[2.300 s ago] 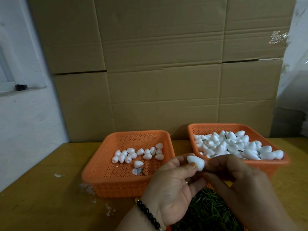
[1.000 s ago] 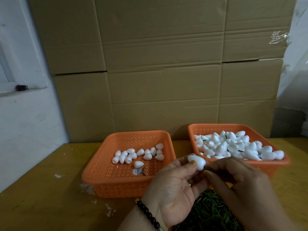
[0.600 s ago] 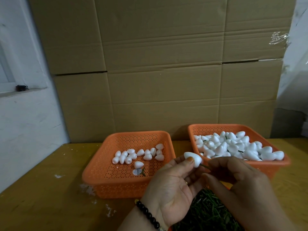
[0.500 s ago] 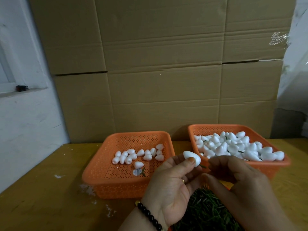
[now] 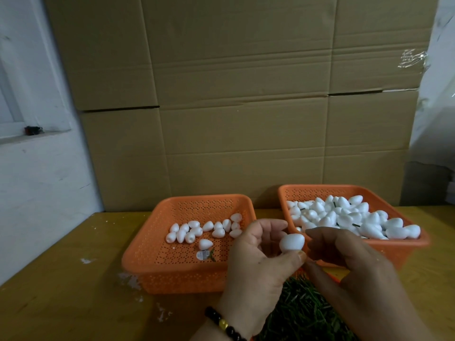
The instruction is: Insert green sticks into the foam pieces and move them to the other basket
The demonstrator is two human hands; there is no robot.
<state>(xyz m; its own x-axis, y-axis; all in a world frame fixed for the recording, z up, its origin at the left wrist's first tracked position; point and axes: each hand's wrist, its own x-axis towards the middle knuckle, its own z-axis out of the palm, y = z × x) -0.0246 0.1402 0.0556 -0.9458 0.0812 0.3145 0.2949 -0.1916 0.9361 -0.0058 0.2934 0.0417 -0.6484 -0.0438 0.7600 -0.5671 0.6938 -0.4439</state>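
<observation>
A: Hands first. What is recorded for the left hand?

B: A white foam piece is pinched between its thumb and fingertips, held up in front of the gap between the two baskets. A black bead bracelet is noted on the wrist.

A: And the right hand?

B: Its fingers are curled inward, just beside the foam piece. Whether a stick is held in them cannot be told; the fingertips are hidden.

A: Stock of sticks?

B: A heap of green sticks is seen below the hands, at the near table edge.

A: Baskets?

B: The left orange basket is sparsely filled: a loose row of plain foam pieces is laid on its floor. The right orange basket is heaped with foam pieces, several showing green stick ends.

A: Surroundings?

B: Both baskets are set on a yellow table. Cardboard boxes are stacked behind; a white wall is noted at left.
</observation>
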